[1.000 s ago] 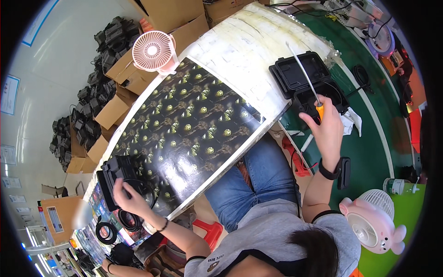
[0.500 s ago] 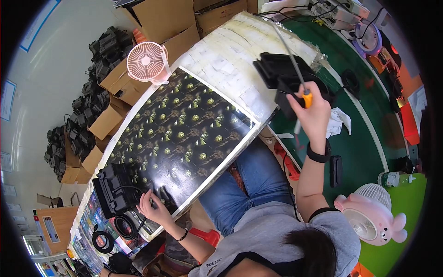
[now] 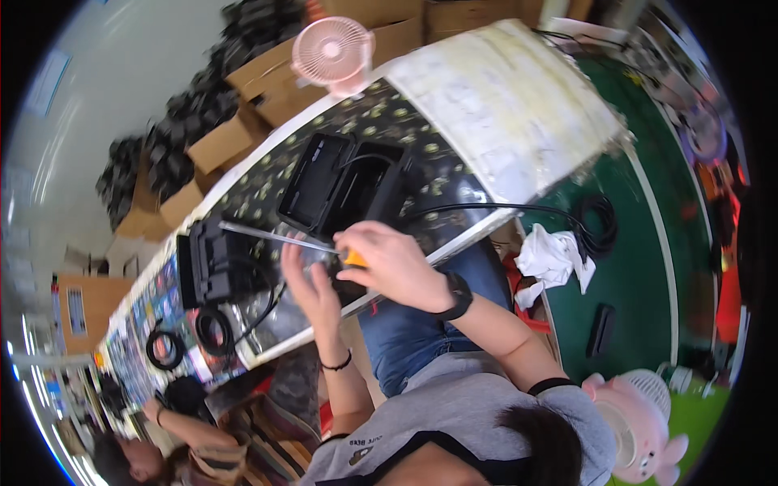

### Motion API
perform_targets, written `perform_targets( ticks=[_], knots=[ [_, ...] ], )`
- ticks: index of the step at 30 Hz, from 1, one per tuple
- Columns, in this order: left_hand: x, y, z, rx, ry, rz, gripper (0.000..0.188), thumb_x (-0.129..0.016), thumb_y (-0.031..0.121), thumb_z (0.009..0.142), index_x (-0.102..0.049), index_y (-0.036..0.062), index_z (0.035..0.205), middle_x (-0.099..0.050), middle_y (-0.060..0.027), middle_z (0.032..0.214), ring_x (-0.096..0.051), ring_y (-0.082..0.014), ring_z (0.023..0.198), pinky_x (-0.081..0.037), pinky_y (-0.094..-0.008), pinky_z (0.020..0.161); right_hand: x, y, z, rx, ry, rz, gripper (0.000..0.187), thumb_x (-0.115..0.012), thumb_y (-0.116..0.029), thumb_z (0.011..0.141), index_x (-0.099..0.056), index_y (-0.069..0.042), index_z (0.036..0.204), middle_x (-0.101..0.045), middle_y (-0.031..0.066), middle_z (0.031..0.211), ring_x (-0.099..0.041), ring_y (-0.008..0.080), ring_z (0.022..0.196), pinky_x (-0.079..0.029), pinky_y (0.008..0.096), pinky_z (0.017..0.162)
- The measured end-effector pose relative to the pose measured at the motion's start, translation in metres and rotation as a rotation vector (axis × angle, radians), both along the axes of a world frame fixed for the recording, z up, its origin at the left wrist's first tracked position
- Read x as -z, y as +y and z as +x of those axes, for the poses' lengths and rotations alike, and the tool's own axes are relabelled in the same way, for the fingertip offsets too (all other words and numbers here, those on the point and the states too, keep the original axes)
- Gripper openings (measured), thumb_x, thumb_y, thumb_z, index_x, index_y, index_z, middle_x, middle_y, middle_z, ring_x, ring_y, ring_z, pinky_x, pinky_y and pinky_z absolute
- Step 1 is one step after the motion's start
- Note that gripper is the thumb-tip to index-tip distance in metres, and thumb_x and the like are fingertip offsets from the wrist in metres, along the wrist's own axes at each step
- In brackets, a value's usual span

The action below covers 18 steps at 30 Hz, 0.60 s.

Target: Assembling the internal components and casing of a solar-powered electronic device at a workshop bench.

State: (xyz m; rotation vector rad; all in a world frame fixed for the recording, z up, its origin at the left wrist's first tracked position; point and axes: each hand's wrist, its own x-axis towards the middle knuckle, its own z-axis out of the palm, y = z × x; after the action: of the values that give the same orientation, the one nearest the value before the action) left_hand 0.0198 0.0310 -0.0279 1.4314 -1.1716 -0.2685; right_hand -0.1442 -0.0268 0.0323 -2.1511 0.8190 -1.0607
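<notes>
Right hand (image 3: 397, 263) grips the screwdriver (image 3: 284, 240); left hand (image 3: 312, 283) is open beside it. I'd steady the shaft before seating its tip in the black device (image 3: 215, 263).

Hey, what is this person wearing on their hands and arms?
Both hands are bare, with no gloves. The right hand has a thick black band or watch at the wrist; the left hand has a thin dark bracelet. Forearms are uncovered, with a grey short-sleeved top edged in black at the right sleeve.
</notes>
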Motion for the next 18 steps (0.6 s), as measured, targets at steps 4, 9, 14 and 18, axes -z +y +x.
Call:
perform_targets(
  ticks=[4,9,14,18],
  knots=[
    [-0.02,-0.004,-0.014,0.1,-0.26,0.12,0.046,-0.069,0.029,0.086,-0.06,0.0122,0.127,-0.031,-0.0213,0.151,-0.033,-0.0398,0.136,-0.027,-0.0476,0.112,0.007,-0.007,-0.03,0.104,-0.267,0.097,0.03,-0.08,-0.009,0.073,-0.055,-0.004,0.089,-0.065,0.0146,0.122,-0.065,0.0318,0.101,-0.051,0.0376,0.087],
    [-0.018,-0.002,-0.03,0.044,-0.331,0.23,0.045,-0.076,0.028,0.079,-0.064,0.0175,0.121,-0.028,-0.0209,0.152,-0.026,-0.0469,0.137,-0.024,-0.0536,0.112,0.033,-0.007,-0.111,0.614,-0.437,0.344,0.02,-0.067,-0.003,0.09,-0.048,-0.006,0.09,-0.066,0.0062,0.1,-0.056,0.0058,0.074,-0.047,0.0203,0.061],
    [-0.02,-0.007,-0.04,0.047,-0.404,0.235,0.045,-0.077,0.027,0.079,-0.064,0.0177,0.12,-0.028,-0.021,0.152,-0.022,-0.0502,0.139,-0.022,-0.0566,0.114,0.033,0.03,-0.221,0.897,-0.01,0.19,0.034,-0.08,-0.005,0.079,-0.048,-0.003,0.092,-0.052,0.0027,0.082,-0.048,0.0101,0.071,-0.044,0.0239,0.066],
    [-0.014,-0.006,-0.038,0.03,-0.404,0.216,0.044,-0.077,0.021,0.079,-0.063,0.0169,0.12,-0.032,-0.0207,0.15,-0.022,-0.0507,0.139,-0.019,-0.0579,0.114,0.009,0.055,-0.256,1.092,0.548,0.144,0.052,-0.089,-0.019,0.065,-0.05,-0.005,0.097,-0.056,0.0123,0.085,-0.056,0.0321,0.073,-0.048,0.0364,0.066]
  ],
)
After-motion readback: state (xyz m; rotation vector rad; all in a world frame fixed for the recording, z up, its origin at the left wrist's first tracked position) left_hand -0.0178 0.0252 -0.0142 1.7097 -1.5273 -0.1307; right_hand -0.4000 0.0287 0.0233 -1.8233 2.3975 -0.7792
